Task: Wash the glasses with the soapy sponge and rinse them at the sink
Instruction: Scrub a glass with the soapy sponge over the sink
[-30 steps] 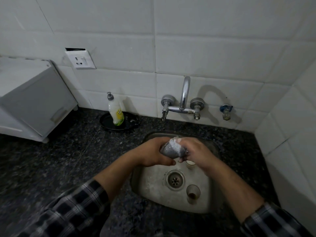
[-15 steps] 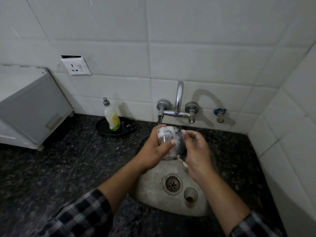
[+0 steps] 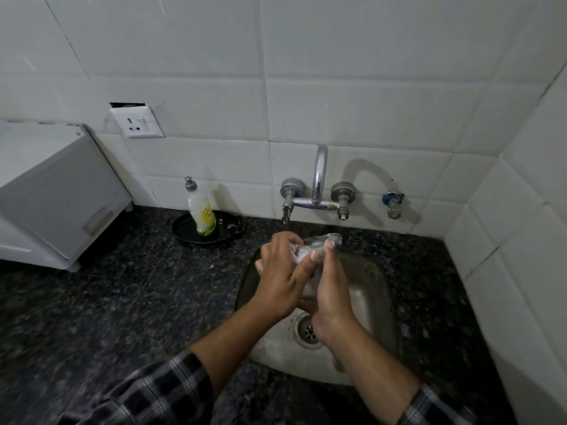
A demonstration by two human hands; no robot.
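Steel sink [image 3: 372, 289] lies below, and over it I hold the foamy glass [image 3: 322, 241] tipped away from me, just under the tap [image 3: 319, 179]: my left hand [image 3: 280, 271] curls round it from the left, my right hand [image 3: 329, 289] closes on it from the other side, fingertips [image 3: 315, 256] over the suds. The sponge I cannot make out, so I judge it sits under my right palm and this is the scrubbing step; next comes a rinse, needing a firm grip on slippery soapy glass.
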